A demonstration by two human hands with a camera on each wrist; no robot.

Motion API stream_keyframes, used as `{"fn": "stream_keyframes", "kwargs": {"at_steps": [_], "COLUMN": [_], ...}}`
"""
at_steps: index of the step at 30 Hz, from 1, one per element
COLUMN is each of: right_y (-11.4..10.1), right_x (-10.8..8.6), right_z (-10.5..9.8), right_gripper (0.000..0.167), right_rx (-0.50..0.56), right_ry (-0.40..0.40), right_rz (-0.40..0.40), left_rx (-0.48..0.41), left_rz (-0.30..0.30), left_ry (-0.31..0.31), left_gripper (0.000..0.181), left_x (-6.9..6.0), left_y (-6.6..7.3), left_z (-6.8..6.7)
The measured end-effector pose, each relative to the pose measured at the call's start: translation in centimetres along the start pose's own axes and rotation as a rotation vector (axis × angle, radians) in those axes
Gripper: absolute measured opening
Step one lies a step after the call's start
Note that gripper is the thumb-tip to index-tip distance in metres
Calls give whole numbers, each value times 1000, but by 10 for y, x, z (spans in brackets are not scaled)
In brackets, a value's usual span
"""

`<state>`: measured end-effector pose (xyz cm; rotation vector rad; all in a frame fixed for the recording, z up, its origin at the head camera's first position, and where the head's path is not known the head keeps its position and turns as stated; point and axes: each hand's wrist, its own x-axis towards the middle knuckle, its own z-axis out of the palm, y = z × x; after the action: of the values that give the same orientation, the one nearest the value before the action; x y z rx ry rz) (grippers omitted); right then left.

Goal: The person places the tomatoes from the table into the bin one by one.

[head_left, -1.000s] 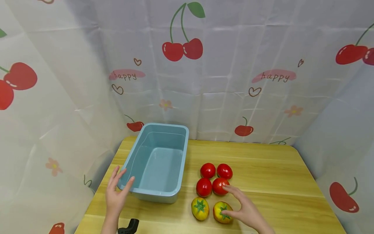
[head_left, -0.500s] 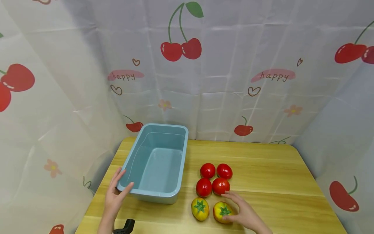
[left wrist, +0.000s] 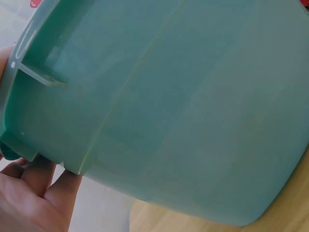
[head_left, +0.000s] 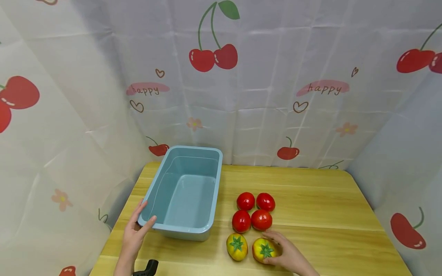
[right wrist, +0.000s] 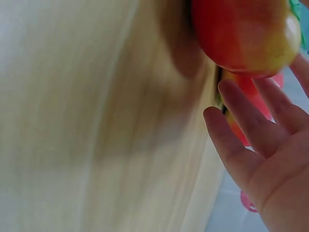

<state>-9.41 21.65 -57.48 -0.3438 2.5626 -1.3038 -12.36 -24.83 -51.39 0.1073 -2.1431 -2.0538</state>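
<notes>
My left hand holds the near left corner of a light-blue plastic bin, fingers on its left rim and thumb at the front rim. In the left wrist view the fingers meet the bin wall at its rim. My right hand is around the right yellow-red tomato, thumb in front and fingers behind. The right wrist view shows fairly straight fingers beside that tomato; whether they all touch it I cannot tell. A second yellow-red tomato lies just left.
Several red tomatoes sit in a cluster behind the yellow-red pair, right of the bin. All stand on a wooden table. A black curved piece shows by the left wrist. Cherry-printed curtains enclose the back and sides.
My right hand has moved down and left, from above the tomatoes to around the right yellow-red one. My left hand has settled lower onto the bin's corner. The tomatoes stay put.
</notes>
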Motion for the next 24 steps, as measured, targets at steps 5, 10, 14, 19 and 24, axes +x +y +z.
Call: {"fn": "stream_keyframes", "kwargs": {"at_steps": [5,10,14,19,24], "right_y": [5,6,6,8,9], "right_x": [1,1,1,2,2], "right_z": [4,8,9,9,10], "right_gripper": [75,76,76,76,76], "right_rx": [17,55,75,66,67], "right_ry": [-20,-35,-43,-32,-13], "right_rz": [27,68,80,75,86], "left_rx": [11,3,-9,-8,-15], "left_rz": [-13,-23,-19,-27,-17], "left_ry": [0,10,24,34,27], "left_gripper": [61,62,62,63,61], "left_x": [0,0,0,0,1], "left_y": [-1,-3,-3,-3,-4], "left_z": [-1,-1,-1,0,0]}}
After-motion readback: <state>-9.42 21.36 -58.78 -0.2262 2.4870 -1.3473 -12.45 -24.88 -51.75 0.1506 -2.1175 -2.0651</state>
